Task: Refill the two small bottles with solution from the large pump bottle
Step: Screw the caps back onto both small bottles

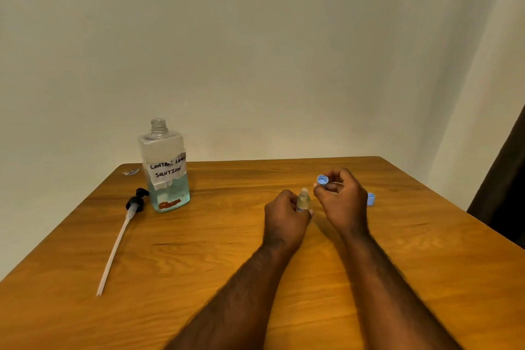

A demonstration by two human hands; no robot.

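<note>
Wooden table (199, 264) against a pale wall (255, 65). Gripped a small bottle (303, 200) in the left hand (285, 216), right of the table's middle: uncapped, long axis vertical, mouth up. Pinched a blue cap (322, 179) in the right hand (341, 199), fingertips curled, close beside that mouth. Showed the large pump bottle (166, 176) upright toward the far left corner, neck open, pump (133, 204) lying beside it. Judged as capping or uncapping; fill level unreadable. If unfilled, called next for a steady pour into the narrow mouth.

Left hand (285, 214) curled in grip, right hand (341, 199) pinching
</note>
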